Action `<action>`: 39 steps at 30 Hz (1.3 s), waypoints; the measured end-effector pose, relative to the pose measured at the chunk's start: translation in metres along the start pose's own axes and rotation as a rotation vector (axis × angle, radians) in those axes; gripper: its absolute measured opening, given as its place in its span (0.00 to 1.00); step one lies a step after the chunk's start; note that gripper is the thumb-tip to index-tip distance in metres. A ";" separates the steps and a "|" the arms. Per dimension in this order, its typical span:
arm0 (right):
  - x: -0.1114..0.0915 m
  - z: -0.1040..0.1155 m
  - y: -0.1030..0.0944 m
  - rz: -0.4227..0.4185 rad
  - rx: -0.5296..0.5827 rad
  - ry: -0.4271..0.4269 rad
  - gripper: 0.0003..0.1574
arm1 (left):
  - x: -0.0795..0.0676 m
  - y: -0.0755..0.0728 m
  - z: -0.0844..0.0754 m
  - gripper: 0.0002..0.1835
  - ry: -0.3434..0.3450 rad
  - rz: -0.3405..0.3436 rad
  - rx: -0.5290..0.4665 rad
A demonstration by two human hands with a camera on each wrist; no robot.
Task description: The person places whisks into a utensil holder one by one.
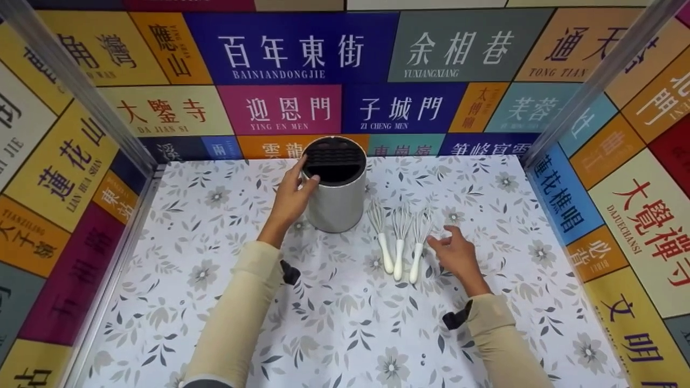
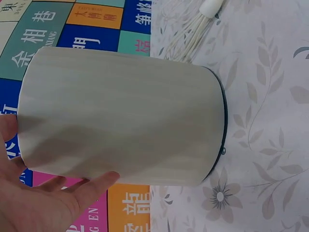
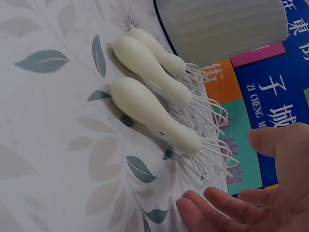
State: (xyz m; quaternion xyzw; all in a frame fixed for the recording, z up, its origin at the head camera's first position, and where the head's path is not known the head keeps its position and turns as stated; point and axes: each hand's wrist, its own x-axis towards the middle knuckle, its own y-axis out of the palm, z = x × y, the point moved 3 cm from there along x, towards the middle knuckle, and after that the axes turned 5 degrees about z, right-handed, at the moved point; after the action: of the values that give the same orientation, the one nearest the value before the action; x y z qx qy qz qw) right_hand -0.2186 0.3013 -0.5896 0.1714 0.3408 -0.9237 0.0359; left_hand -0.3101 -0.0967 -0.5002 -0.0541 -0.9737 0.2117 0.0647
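In the head view a pale grey cylindrical utensil holder [image 1: 337,207] stands upright, its black slotted top facing up. My left hand [image 1: 294,194] rests at its left side with the thumb at the rim. The left wrist view shows the fingers of that hand [image 2: 53,198] spread and fairly straight along the holder's wall [image 2: 120,111]. Three small whisks with cream handles lie side by side to the right: a left one [image 1: 386,253], a middle one [image 1: 399,258] and a right one [image 1: 416,264]. Just right of them hovers my right hand [image 1: 455,253], fingers loosely bent and holding nothing.
A floral white cloth [image 1: 334,334] covers the table. Walls with coloured sign panels [image 1: 291,48] rise at the back and both sides. Pale frame posts stand at the left corner [image 1: 102,102] and right corner [image 1: 582,91].
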 end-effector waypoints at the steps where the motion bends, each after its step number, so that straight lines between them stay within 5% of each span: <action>1: 0.000 0.000 0.004 0.009 0.015 0.005 0.51 | 0.000 0.000 0.000 0.35 -0.006 0.001 0.000; 16: -0.001 0.000 0.038 0.021 0.191 0.051 0.42 | -0.001 0.001 -0.001 0.34 -0.026 -0.002 0.007; 39: -0.002 0.018 0.032 0.015 0.274 0.056 0.33 | -0.004 0.006 0.003 0.33 -0.033 -0.035 -0.004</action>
State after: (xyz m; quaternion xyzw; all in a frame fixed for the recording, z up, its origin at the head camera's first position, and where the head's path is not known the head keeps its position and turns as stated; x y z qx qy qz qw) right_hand -0.2167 0.2651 -0.5956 0.2030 0.2112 -0.9561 0.0098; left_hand -0.3064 -0.0930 -0.5056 -0.0338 -0.9758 0.2094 0.0522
